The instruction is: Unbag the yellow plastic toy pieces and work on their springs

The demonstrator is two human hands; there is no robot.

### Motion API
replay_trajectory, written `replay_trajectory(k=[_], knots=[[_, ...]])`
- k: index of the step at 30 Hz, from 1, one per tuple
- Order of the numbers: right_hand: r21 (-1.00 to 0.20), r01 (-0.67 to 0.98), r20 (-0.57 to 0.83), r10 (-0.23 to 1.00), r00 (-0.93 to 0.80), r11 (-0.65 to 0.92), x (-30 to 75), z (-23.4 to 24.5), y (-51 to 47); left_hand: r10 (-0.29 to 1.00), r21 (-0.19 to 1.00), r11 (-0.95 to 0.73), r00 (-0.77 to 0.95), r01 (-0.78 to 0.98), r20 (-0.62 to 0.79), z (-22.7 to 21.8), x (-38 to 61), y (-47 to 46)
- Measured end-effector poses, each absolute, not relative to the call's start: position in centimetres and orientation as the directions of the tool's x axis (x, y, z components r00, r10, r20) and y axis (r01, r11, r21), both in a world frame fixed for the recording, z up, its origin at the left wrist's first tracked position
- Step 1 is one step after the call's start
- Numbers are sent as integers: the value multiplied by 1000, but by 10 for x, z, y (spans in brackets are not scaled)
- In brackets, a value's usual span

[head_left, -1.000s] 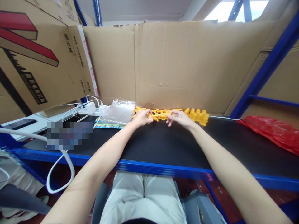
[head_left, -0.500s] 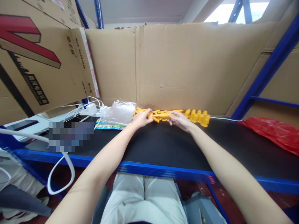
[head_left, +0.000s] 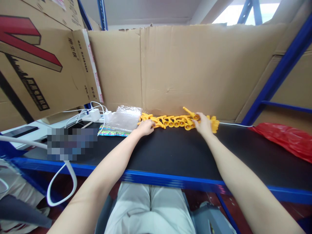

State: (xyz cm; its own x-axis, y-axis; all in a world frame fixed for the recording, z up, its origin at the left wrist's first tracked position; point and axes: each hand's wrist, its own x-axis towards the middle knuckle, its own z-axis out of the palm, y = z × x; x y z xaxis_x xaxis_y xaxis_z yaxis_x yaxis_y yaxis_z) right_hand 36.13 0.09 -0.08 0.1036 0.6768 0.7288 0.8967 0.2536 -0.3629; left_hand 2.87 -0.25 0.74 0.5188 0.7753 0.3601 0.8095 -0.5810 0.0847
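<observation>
My left hand [head_left: 145, 127] rests at the left part of a row of yellow plastic pieces, its fingers curled on a yellow forked piece [head_left: 160, 124] whose arms stick out to the right. My right hand [head_left: 204, 126] grips a yellow horn-shaped piece [head_left: 188, 111] near its flared end; its thin stem points up and to the left. Between the hands lie several yellow horn-shaped pieces [head_left: 176, 124], open ends facing me. Yellow cup-like pieces [head_left: 214, 124] stand in a cluster just beyond the right hand, which partly hides them.
Clear plastic bags [head_left: 123, 118] lie left of the row, over a colourful packet [head_left: 113, 131]. White chargers and cables [head_left: 94, 113] sit farther left. A red plastic bag [head_left: 287, 138] lies at right. A cardboard panel [head_left: 190, 71] stands behind the black tabletop [head_left: 170, 152], which has a blue front edge.
My right hand has moved right, away from the left hand, carrying a horn-shaped piece toward the cups. My left hand has shifted slightly down and left, uncovering more of the row.
</observation>
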Motion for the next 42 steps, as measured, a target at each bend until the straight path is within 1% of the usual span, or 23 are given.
replay_trajectory(k=[3,5,6,9,12,14,21,24,27,31,34,36,39,42], knots=[[-206,958,692,722,0,197,360,-4,0,781,77,-569,508,819,362,8,29,-4],[-151,975,665,747,-21,162,358,-5,0,785,78,-561,501,824,364,8,29,-4],[-142,979,658,753,-19,149,357,-5,1,786,77,-559,499,825,365,9,29,-5],[-184,974,637,771,18,129,358,-8,5,789,71,-556,499,828,360,10,30,-6],[-267,957,564,824,62,110,360,-11,8,796,68,-547,493,834,351,11,30,-7],[-296,951,513,855,78,91,361,-10,8,800,65,-542,490,838,347,12,30,-7],[-293,956,384,919,91,28,357,2,1,828,5,-468,437,883,352,13,28,-9],[-287,958,343,935,88,15,356,5,-2,849,-9,-435,414,900,327,13,28,-11],[-293,956,317,945,81,17,356,5,-2,864,-12,-398,380,917,331,14,29,-12],[-301,953,354,931,94,18,356,5,-1,857,6,-393,364,919,364,9,30,-9],[-320,947,435,889,144,3,358,9,-1,847,52,-390,336,919,412,4,30,-2],[-347,938,515,836,190,0,360,13,-3,845,92,-388,314,917,432,2,30,0],[-404,915,634,721,278,3,365,21,-7,843,125,-383,291,915,453,4,31,0],[-478,878,690,605,397,-30,375,31,-14,829,139,-382,272,914,489,9,31,-3]])
